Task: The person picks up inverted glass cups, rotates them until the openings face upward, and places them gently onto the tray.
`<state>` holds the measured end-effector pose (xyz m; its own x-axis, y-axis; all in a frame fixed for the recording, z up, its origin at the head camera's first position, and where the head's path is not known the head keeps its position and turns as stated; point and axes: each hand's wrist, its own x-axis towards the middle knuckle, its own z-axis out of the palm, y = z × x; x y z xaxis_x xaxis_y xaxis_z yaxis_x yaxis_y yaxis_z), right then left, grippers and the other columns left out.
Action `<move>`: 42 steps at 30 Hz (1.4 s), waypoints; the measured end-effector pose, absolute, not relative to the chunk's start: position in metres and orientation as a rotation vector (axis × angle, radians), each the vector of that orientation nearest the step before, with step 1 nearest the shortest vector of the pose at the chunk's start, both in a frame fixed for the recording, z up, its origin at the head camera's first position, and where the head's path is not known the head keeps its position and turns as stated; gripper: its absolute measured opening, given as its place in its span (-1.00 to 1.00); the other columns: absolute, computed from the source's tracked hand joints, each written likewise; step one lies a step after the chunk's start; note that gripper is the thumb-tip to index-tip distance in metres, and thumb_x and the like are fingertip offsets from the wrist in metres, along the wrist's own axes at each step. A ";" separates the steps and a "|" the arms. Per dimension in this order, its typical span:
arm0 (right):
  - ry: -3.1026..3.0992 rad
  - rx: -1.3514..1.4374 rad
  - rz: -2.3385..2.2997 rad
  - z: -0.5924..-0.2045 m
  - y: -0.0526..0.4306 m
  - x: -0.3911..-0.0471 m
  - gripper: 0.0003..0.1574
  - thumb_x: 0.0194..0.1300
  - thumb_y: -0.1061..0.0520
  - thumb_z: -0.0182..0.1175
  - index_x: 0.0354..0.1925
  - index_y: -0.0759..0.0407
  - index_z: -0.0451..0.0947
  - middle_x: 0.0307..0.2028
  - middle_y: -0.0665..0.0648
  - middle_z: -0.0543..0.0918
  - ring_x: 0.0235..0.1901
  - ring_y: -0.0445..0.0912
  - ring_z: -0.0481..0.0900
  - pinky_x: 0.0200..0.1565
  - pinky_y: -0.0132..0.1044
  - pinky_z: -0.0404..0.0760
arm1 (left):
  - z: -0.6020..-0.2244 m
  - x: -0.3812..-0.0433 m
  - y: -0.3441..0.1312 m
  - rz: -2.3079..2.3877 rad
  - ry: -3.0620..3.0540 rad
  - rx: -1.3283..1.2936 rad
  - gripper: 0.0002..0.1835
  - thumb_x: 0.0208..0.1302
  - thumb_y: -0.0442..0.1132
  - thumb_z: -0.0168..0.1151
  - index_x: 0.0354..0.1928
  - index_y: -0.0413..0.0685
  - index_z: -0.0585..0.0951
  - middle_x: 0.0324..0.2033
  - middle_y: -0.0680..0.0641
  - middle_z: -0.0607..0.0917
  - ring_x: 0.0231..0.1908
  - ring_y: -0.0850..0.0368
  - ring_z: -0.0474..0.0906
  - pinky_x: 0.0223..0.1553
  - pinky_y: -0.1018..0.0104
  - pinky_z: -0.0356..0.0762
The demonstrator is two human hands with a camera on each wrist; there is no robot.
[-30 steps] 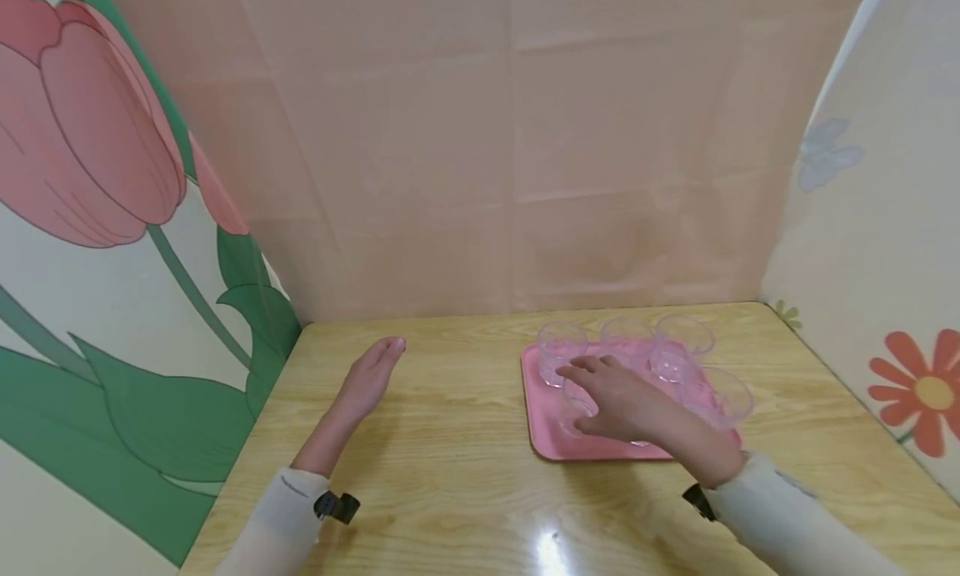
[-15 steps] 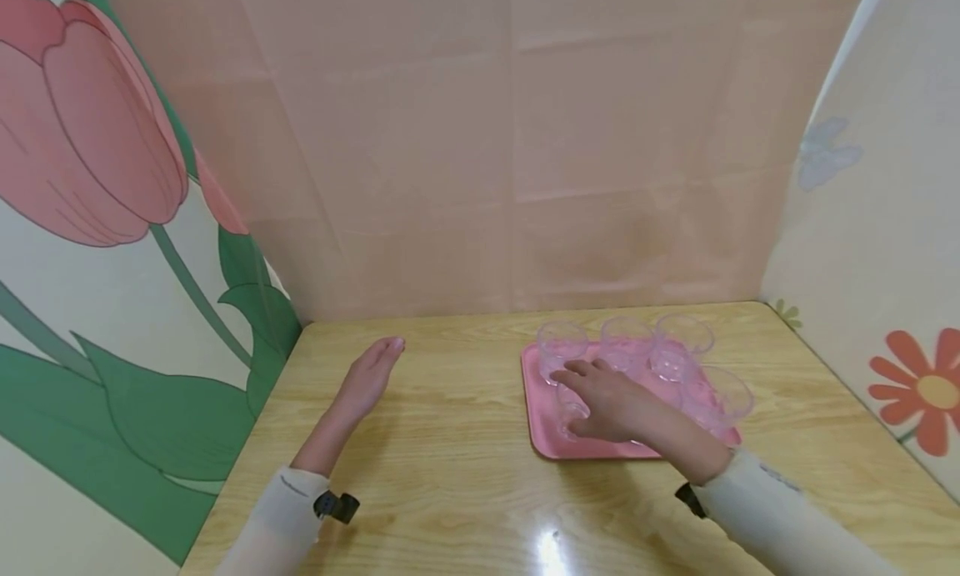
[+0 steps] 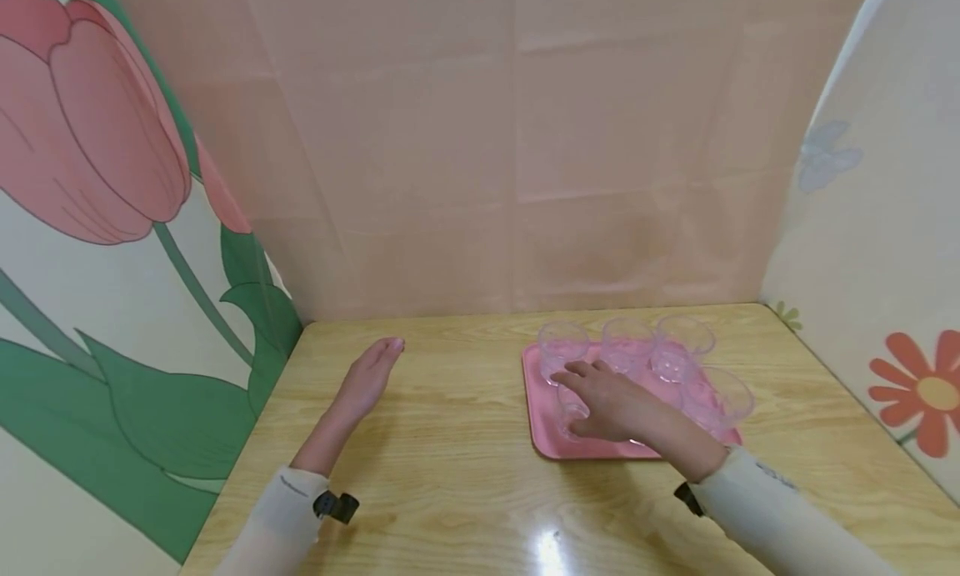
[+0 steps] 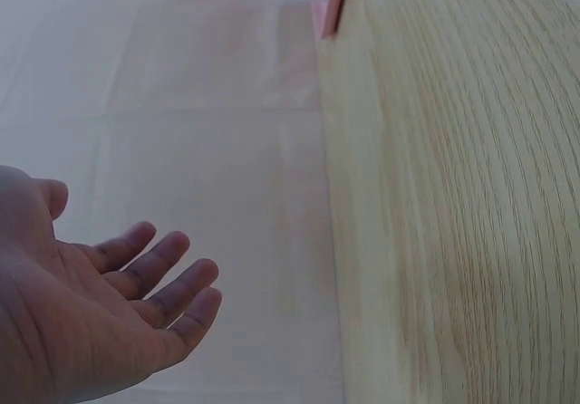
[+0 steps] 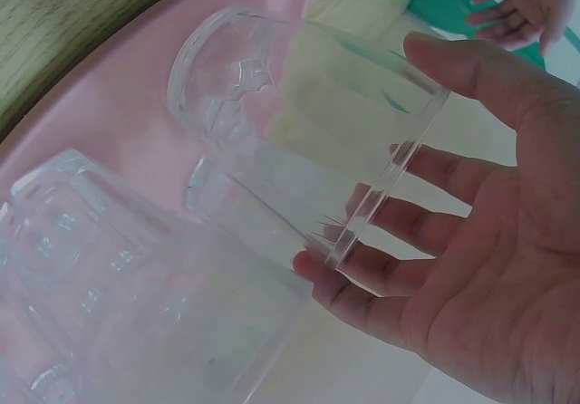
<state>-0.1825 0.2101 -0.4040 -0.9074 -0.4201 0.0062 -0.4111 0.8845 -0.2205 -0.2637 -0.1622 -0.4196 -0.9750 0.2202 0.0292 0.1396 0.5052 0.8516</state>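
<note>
My right hand (image 3: pixel 611 403) reaches over the pink tray (image 3: pixel 535 430) and holds a clear cup (image 3: pixel 567 422) at its near left part. In the right wrist view, the thumb (image 5: pixel 458 64) lies at one side of this cup's rim and the fingers (image 5: pixel 362 304) wrap the other side. Another clear cup (image 5: pixel 181 313) stands beside it, partly overlapping it. My left hand (image 3: pixel 369 380) hovers over the left half of the table, holding nothing. The left wrist view shows its palm and slightly bent fingers (image 4: pixel 172 286).
Several more clear cups stand on the tray, among them a back left cup (image 3: pixel 562 347), a back right cup (image 3: pixel 684 338) and a right cup (image 3: pixel 716 393). The wooden table (image 3: pixel 450 443) meets a pink backdrop (image 3: pixel 420 184) behind. Floral panels flank both sides.
My right hand has shifted slightly left together with the near left cup, then stayed still. The left hand has kept its place.
</note>
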 end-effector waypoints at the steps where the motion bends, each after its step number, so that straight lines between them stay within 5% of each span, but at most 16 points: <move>1: 3.008 -0.667 -0.338 -0.404 0.210 -0.183 -0.14 0.12 0.05 0.44 0.37 0.13 0.43 0.32 0.30 0.44 0.19 0.32 0.43 0.01 0.20 0.59 | -0.420 -0.264 -0.162 1.491 2.653 0.322 -0.11 0.44 0.48 -0.29 0.42 -0.11 0.38 0.42 -0.21 0.39 0.46 -0.25 0.21 0.43 -0.26 0.14; 28: 3.048 -0.666 -0.341 -0.417 0.214 -0.188 -0.11 0.16 0.02 0.47 0.39 0.19 0.39 0.32 0.38 0.42 0.19 0.38 0.43 0.05 0.26 0.57 | -0.422 -0.268 -0.164 1.502 2.668 0.293 -0.10 0.43 0.48 -0.28 0.40 -0.11 0.42 0.41 -0.21 0.42 0.45 -0.25 0.23 0.43 -0.25 0.16; 42: 3.254 -0.673 -0.399 -0.395 0.240 -0.162 -0.22 0.25 -0.04 0.42 0.33 0.25 0.46 0.29 0.41 0.48 0.27 0.38 0.42 0.15 0.32 0.49 | -0.422 -0.268 -0.168 1.506 2.661 0.292 -0.09 0.43 0.49 -0.30 0.42 -0.11 0.40 0.41 -0.22 0.41 0.45 -0.26 0.22 0.43 -0.26 0.14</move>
